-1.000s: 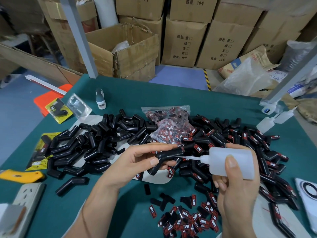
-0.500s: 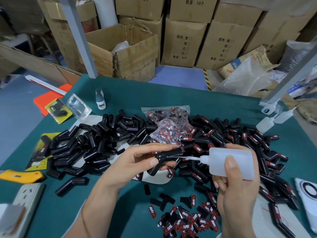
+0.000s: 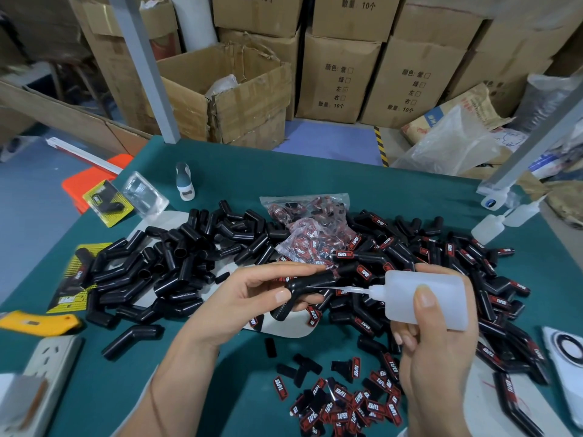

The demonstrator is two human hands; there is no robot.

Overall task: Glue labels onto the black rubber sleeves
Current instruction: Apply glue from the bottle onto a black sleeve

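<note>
— While the left hand (image 3: pixel 239 304) pinches a bent black sleeve (image 3: pixel 303 287) above the table, what grips the glue bottle (image 3: pixel 422 299)?
— The right hand (image 3: pixel 438 348), fingers curled round it, nozzle touching the sleeve.
— Containers?
— A clear bag (image 3: pixel 310 230) holds red-black labels; an open cardboard box (image 3: pixel 233 89) behind.

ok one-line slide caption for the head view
Left hand holds a black sleeve while right hand aims the glue bottle nozzle at it.

Barely anything moves across the second. The left hand (image 3: pixel 249 298) eases the bent black sleeve (image 3: pixel 303 291) a touch lower, while the glue bottle (image 3: pixel 426 299) nozzle edges fractionally left along it.
</note>
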